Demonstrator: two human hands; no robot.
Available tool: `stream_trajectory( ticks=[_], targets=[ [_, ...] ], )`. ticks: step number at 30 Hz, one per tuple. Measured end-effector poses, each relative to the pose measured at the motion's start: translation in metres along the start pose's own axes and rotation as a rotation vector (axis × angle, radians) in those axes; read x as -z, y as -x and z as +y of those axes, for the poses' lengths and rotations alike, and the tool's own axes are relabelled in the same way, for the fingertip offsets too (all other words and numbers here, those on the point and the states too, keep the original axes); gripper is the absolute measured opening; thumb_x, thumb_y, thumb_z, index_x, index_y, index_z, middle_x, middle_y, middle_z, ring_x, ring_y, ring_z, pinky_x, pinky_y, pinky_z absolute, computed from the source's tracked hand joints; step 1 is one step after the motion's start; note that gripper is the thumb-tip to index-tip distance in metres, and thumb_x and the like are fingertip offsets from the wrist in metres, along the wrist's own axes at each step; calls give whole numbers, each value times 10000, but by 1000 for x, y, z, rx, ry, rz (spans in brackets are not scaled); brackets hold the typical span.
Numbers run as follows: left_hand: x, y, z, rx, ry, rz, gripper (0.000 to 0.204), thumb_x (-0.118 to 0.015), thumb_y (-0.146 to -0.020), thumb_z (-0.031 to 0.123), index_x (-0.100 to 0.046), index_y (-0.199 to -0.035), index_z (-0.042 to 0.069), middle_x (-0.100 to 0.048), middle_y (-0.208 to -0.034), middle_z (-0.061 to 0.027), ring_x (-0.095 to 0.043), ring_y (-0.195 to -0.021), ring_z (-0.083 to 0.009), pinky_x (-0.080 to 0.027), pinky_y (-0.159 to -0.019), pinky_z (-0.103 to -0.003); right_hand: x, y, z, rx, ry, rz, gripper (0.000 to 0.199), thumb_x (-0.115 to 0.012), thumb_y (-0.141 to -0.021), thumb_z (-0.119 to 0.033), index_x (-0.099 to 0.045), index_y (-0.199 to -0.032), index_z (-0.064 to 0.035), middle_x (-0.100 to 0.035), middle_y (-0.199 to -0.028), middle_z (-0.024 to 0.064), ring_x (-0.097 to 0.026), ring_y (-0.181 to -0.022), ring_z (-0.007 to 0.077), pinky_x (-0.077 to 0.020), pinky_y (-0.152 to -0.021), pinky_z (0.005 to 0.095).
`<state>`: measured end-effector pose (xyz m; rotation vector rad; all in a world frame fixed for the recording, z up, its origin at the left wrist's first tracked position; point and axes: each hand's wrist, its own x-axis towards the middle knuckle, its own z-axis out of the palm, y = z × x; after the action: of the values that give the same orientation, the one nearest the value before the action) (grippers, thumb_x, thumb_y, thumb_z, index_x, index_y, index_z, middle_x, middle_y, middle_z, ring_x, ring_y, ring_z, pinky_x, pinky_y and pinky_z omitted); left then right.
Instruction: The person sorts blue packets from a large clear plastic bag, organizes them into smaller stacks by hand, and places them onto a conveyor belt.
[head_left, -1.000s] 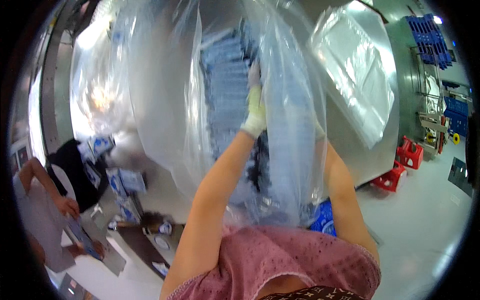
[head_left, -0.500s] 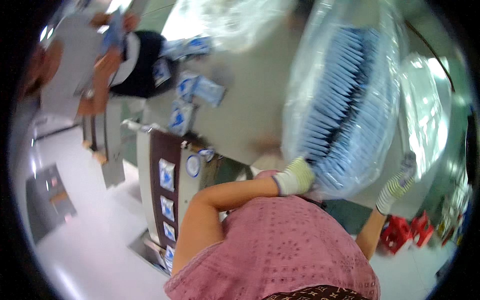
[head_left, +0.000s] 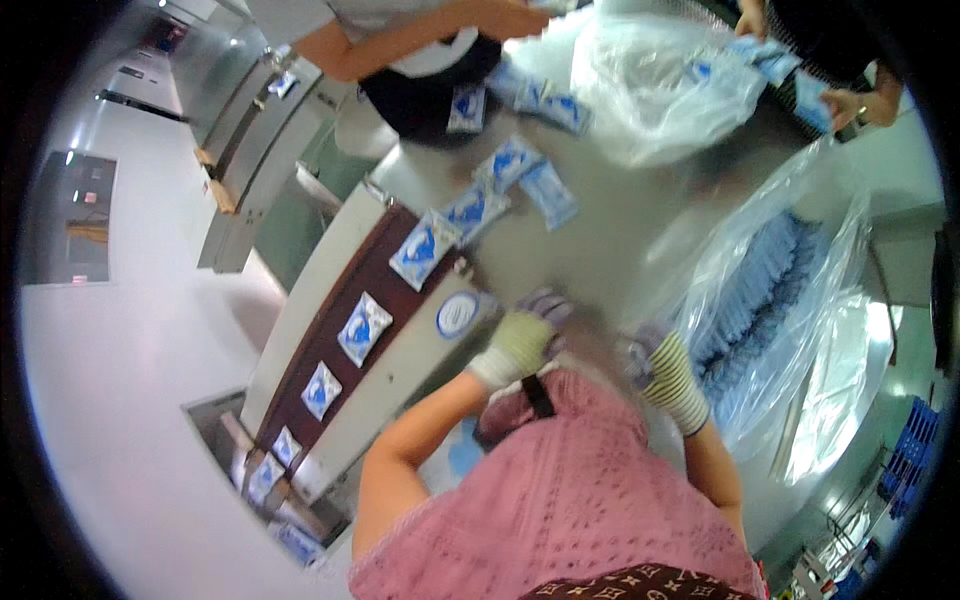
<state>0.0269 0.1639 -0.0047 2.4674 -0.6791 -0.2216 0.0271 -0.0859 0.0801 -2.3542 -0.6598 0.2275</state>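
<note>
Left hand [head_left: 530,332] and right hand [head_left: 665,372], both in striped gloves, lie apart before the wearer's pink garment [head_left: 580,480], at the near edge of the metal desk [head_left: 625,225]; the fingers appear partly bent, but blur obscures their tips, and whether either holds anything cannot be told. Two co-workers are cut off by the upper margin. The long clear bag [head_left: 850,195] rests on the desk's right side, just beyond the right hand; it contains light-blue packets [head_left: 745,280] ranged closely in two rows, individual edges partly veiled by glare. A second clear bag [head_left: 640,85] lies crumpled at the far side, its contents hard to make out. The filled bag's long axis runs obliquely, from lower left to upper right. At left, a brown belt [head_left: 402,308] carries printed sachets [head_left: 365,328] in single file.
</note>
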Motion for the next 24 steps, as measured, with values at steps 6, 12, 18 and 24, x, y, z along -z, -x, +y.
stream_trajectory(
  ticks=[6, 12, 18, 24],
  targets=[
    [17, 73, -104, 283, -332, 118, 399, -613, -738, 252, -586, -1082, 52, -573, -1120, -171, -488, -1107, -356, -365, -971, -477, -20, -14, -22, 170, -53, -5, 292, -604, -807, -174, -593, -1081, -75, -615, -1006, 138, -574, -928, 343, -455, -821, 427],
    [57, 116, -171, 700, -405, 239, 287, -613, -757, 194, -610, -1034, 117, -576, -1049, -142, -527, -1010, -340, -427, -872, -457, -37, -17, -13, 210, -15, -43, 273, -606, -816, -179, -599, -1067, -71, -617, -1020, 139, -576, -925, 340, -457, -816, 421],
    [66, 118, -208, 676, -184, 302, 299, -617, -752, 178, -599, -1040, 103, -583, -1065, -143, -524, -1048, -338, -421, -905, -435, -51, -15, -21, 13, -51, -148, 281, -565, -835, -188, -584, -1085, -61, -604, -1069, 132, -566, -960, 341, -444, -837, 410],
    [66, 73, -233, 591, -133, 320, 372, -633, -751, 156, -581, -1112, 86, -573, -1126, -151, -513, -1093, -338, -410, -951, -411, -61, -17, -13, -7, -10, -135, 281, -564, -850, -213, -579, -1090, -68, -609, -1036, 141, -571, -938, 340, -450, -818, 403]
  ],
)
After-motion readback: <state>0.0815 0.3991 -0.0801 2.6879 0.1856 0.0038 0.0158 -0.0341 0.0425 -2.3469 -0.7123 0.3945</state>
